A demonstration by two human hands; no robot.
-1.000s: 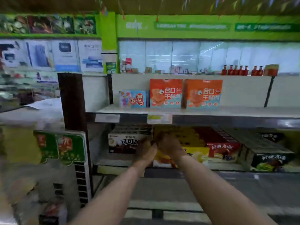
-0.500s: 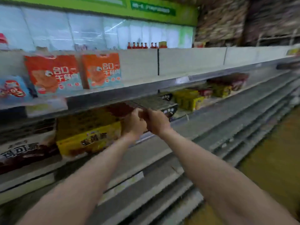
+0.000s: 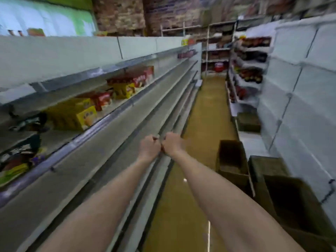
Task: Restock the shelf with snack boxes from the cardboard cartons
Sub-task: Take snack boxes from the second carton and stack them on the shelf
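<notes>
My left hand (image 3: 149, 147) and my right hand (image 3: 172, 143) are held out in front of me, both curled into fists that touch each other, with nothing visible in them. They hang over the lower shelf edges (image 3: 163, 124) of the long shelf on the left. On that shelf stand yellow snack boxes (image 3: 80, 115) and red snack boxes (image 3: 102, 100), with more boxes (image 3: 138, 79) farther along. Open cardboard cartons (image 3: 231, 157) stand on the floor at the right, and another carton (image 3: 298, 206) is nearer to me.
A narrow aisle with a yellow-brown floor (image 3: 205, 113) runs ahead between the left shelf and a white shelf unit (image 3: 300, 88) on the right. Stocked shelves (image 3: 252, 57) line the far right. Dark packets (image 3: 20, 155) lie on the near left shelf.
The view has swung right, from facing the shelf to looking down the aisle. My fists stay together in front of me and have left the yellow boxes behind.
</notes>
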